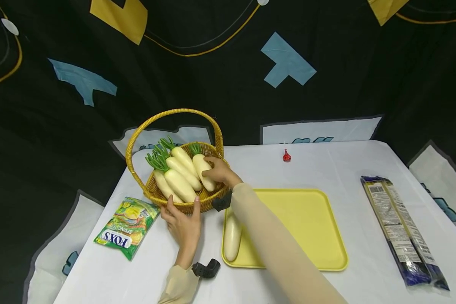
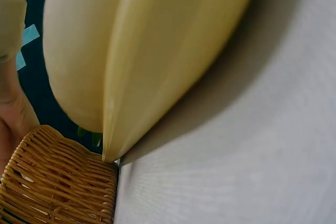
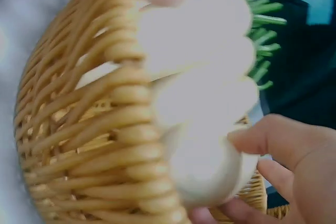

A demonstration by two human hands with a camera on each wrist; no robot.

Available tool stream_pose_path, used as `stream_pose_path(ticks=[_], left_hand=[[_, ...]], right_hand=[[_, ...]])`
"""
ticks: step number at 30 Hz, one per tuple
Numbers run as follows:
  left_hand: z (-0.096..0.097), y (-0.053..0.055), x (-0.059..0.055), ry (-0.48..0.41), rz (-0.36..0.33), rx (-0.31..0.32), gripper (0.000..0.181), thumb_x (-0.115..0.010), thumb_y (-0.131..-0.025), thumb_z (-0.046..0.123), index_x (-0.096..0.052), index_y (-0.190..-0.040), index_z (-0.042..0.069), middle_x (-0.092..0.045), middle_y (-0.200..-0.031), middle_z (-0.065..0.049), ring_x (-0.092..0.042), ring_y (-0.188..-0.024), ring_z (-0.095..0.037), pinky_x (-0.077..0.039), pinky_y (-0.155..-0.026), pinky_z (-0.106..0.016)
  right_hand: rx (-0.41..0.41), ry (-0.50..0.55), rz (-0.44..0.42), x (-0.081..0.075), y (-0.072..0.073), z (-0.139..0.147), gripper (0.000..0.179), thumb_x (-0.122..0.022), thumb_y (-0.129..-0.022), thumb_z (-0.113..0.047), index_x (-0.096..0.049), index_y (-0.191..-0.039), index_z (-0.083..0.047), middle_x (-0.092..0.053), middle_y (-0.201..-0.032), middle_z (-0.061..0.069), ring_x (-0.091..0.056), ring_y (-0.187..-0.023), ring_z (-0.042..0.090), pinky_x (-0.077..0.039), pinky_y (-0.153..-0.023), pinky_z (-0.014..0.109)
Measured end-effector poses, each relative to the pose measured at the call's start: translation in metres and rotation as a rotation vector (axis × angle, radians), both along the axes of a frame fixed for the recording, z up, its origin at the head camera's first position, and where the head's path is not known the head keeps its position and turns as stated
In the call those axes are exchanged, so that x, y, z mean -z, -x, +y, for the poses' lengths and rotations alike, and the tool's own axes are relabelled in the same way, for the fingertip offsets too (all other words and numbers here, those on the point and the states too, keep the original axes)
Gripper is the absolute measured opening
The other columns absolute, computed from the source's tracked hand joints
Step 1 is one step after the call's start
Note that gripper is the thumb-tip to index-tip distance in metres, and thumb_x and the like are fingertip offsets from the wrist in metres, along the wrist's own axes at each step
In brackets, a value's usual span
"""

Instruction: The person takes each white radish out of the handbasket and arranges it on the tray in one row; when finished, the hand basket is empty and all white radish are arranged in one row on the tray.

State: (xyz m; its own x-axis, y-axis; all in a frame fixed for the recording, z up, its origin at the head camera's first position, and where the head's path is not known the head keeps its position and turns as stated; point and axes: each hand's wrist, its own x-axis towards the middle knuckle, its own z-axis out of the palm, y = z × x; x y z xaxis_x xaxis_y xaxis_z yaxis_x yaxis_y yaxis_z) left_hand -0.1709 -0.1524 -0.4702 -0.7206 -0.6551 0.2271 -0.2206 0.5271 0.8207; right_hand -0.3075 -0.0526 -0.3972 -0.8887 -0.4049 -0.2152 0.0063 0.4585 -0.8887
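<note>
A wicker basket [image 1: 182,207] with a tall arched handle holds several white daikon radishes [image 1: 179,184] with green tops. My right hand [image 1: 219,172] reaches in from the right and grips the rightmost radish [image 1: 199,165]; in the right wrist view its thumb presses on the radish [image 3: 202,171] and the fingers go underneath. At the basket's front, my left hand [image 1: 184,226] holds the rim, thumb and index finger spread along it. Another radish [image 1: 232,236] lies along the left side of a yellow tray [image 1: 296,223], partly covered by my right sleeve.
Left of the basket lies a green FOX'S snack bag [image 1: 127,226]. A small red object [image 1: 286,156] sits near the table's back edge. Long plastic-wrapped packs [image 1: 400,232] lie at the right. The white-covered table [image 1: 365,274] meets a dark curtain behind.
</note>
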Motion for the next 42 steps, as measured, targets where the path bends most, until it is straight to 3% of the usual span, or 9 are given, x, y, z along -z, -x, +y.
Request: stream_pose_path(ticks=[4, 11, 19, 25, 31, 37, 42], left_hand=[[-0.001, 0.000, -0.001, -0.004, 0.003, 0.001, 0.084, -0.059, -0.077, 0.059, -0.021, -0.139, 0.018, -0.007, -0.144, -0.027, -0.027, -0.126, -0.051, -0.022, -0.102, -0.058], [-0.001, -0.001, -0.001, -0.016, -0.006, 0.010, 0.084, -0.059, -0.077, 0.059, -0.020, -0.139, 0.017, -0.005, -0.144, -0.027, -0.026, -0.126, -0.051, -0.021, -0.102, -0.057], [-0.003, 0.000, -0.001, -0.027, -0.020, 0.010, 0.085, -0.058, -0.077, 0.060, -0.019, -0.140, 0.018, -0.004, -0.144, -0.026, -0.026, -0.126, -0.051, -0.020, -0.103, -0.057], [-0.003, 0.002, -0.001, -0.017, -0.020, 0.016, 0.084, -0.057, -0.077, 0.061, -0.020, -0.139, 0.018, -0.005, -0.144, -0.027, -0.027, -0.126, -0.051, -0.022, -0.101, -0.058], [-0.001, 0.002, -0.001, -0.023, -0.014, 0.019, 0.084, -0.057, -0.077, 0.061, -0.021, -0.139, 0.018, -0.005, -0.144, -0.027, -0.028, -0.125, -0.051, -0.022, -0.101, -0.058], [-0.002, 0.000, -0.002, -0.024, -0.008, 0.024, 0.083, -0.058, -0.077, 0.059, -0.021, -0.139, 0.018, -0.005, -0.143, -0.027, -0.028, -0.125, -0.051, -0.022, -0.101, -0.058], [-0.003, -0.001, -0.002, -0.022, 0.000, 0.022, 0.083, -0.059, -0.077, 0.058, -0.021, -0.138, 0.017, -0.006, -0.143, -0.028, -0.028, -0.125, -0.052, -0.021, -0.102, -0.058]], right_hand=[[-0.025, 0.173, -0.160, 0.000, 0.003, 0.007, 0.060, -0.058, -0.084, -0.017, -0.034, -0.139, -0.023, -0.045, -0.131, 0.012, -0.055, -0.086, 0.020, -0.049, -0.082, 0.043], [-0.029, 0.342, -0.343, 0.000, 0.004, 0.022, 0.054, -0.058, -0.087, -0.022, -0.037, -0.136, -0.029, -0.049, -0.128, 0.008, -0.056, -0.106, 0.027, -0.051, -0.072, 0.035], [-0.100, 0.577, -0.498, -0.006, -0.016, 0.046, 0.053, -0.045, -0.092, -0.012, -0.029, -0.141, -0.026, -0.035, -0.137, 0.017, -0.054, -0.090, 0.021, -0.053, -0.060, 0.025], [-0.148, 0.662, -0.499, -0.010, -0.049, 0.070, 0.055, -0.044, -0.092, -0.009, -0.027, -0.142, -0.025, -0.040, -0.125, 0.012, -0.055, -0.087, 0.017, -0.052, -0.065, 0.028], [-0.165, 0.690, -0.442, -0.009, -0.081, 0.098, 0.056, -0.044, -0.092, -0.008, -0.025, -0.143, -0.022, -0.044, -0.119, 0.010, -0.058, -0.088, 0.015, -0.052, -0.071, 0.032], [-0.075, 0.681, -0.373, -0.002, -0.112, 0.126, 0.058, -0.048, -0.092, -0.011, -0.025, -0.143, -0.024, -0.046, -0.121, 0.008, -0.059, -0.093, 0.014, -0.052, -0.072, 0.032], [0.024, 0.619, -0.274, 0.013, -0.134, 0.141, 0.062, -0.054, -0.090, -0.015, -0.022, -0.144, -0.020, -0.056, -0.115, 0.004, -0.060, -0.093, 0.011, -0.052, -0.071, 0.030]])
